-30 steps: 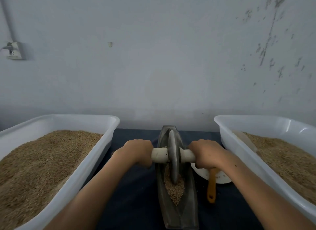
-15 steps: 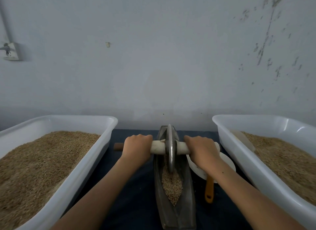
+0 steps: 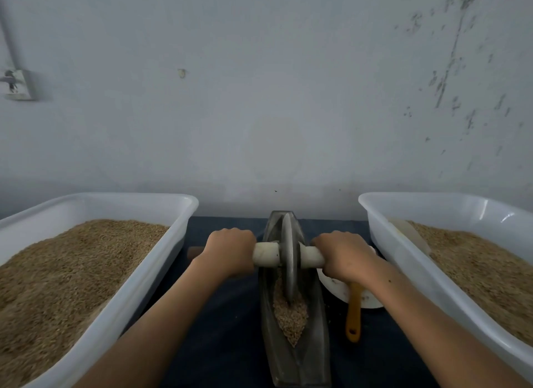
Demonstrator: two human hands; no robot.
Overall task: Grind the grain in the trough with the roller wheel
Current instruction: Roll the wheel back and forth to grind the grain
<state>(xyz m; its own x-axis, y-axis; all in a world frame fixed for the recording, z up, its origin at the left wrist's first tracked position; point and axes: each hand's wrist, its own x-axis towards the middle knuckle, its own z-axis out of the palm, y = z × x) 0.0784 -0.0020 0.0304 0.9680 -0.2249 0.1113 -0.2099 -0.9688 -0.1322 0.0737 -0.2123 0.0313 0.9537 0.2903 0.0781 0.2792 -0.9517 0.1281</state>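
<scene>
Roller wheel point(image 3: 289, 255): rolled farther up trough point(image 3: 314, 344); grain point(image 3: 290, 315) now behind grip. Left hand point(image 3: 230, 250), right hand point(image 3: 344, 253): clenched round axle. Forward stroke near end.

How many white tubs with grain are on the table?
2. One tub stands left of the trough; the other tub stands right of it. Both run past the picture's edges.

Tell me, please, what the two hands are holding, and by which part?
The roller wheel, by its axle handle: the left hand grips the left end, the right hand the right end, wheel between them.
</scene>
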